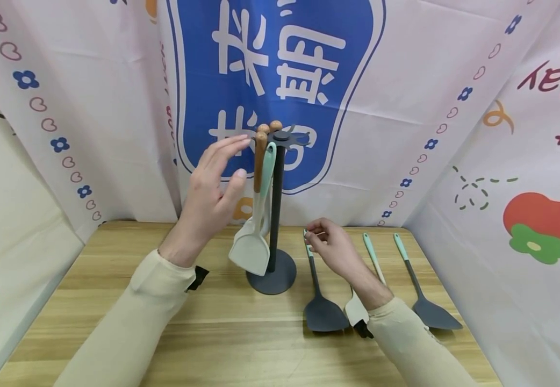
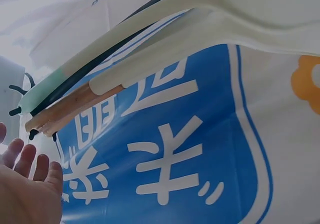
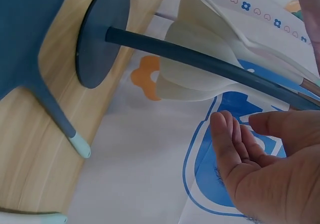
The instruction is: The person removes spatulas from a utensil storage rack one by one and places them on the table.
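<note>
A dark utensil stand with a round base and a hooked top stands mid-table. On it hang a white spatula with a mint handle and several wooden-handled utensils with white heads. My left hand is beside the hooks, fingers spread and holding nothing, its fingertips close to the wooden handle ends. In the head view my right hand overlaps the mint handle end of a dark turner. The right wrist view shows that hand empty, fingers loosely bent, apart from the turner's handle.
To the right on the wooden table lie a white utensil with a mint handle, partly hidden by my right forearm, and another dark turner. Printed cloth walls close in the back and sides.
</note>
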A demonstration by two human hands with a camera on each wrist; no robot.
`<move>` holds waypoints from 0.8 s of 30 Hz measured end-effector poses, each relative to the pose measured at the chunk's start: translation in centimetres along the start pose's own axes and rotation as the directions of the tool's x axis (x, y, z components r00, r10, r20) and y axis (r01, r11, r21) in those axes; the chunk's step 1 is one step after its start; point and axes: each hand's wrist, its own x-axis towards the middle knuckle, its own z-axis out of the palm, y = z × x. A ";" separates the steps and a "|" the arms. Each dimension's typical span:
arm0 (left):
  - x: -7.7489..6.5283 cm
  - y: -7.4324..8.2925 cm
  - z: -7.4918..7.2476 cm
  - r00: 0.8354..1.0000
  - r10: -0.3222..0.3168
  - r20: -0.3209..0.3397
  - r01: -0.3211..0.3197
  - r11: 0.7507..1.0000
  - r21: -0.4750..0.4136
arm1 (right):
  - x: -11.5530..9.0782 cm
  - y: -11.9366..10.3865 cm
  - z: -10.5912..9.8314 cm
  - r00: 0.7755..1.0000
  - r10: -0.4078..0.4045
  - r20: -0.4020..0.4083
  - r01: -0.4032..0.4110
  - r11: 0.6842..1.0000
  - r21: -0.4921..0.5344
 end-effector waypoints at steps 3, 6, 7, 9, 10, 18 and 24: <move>-1.2 -0.3 -0.3 0.999 -0.031 0.026 0.031 1.000 -0.006 | 0.1 -0.4 0.2 1.000 -0.016 -0.009 0.017 1.000 0.014; -2.3 -0.6 -0.5 0.995 -0.079 0.060 0.081 0.996 -0.023 | 0.3 -0.9 0.5 0.999 -0.034 -0.028 0.035 0.999 0.037; -2.7 -0.7 -0.5 0.993 -0.096 0.071 0.099 0.995 -0.031 | 0.4 -1.1 0.5 0.999 -0.042 -0.036 0.043 0.998 0.047; -3.4 -0.9 -0.5 0.988 -0.126 0.094 0.131 0.990 -0.046 | 0.5 -1.4 0.7 0.997 -0.056 -0.053 0.059 0.996 0.074; -3.7 -1.0 -0.5 0.985 -0.137 0.104 0.143 0.988 -0.054 | 0.7 -1.5 0.8 0.996 -0.063 -0.062 0.069 0.994 0.087; -6.2 -1.8 -0.2 0.962 -0.226 0.154 0.250 0.954 -0.166 | 1.8 -2.5 1.8 0.984 -0.129 -0.122 0.149 0.974 0.171; -7.5 -2.3 0.3 0.934 -0.291 0.208 0.331 0.924 -0.193 | 2.7 -3.1 3.1 0.977 -0.156 -0.146 0.192 0.942 0.277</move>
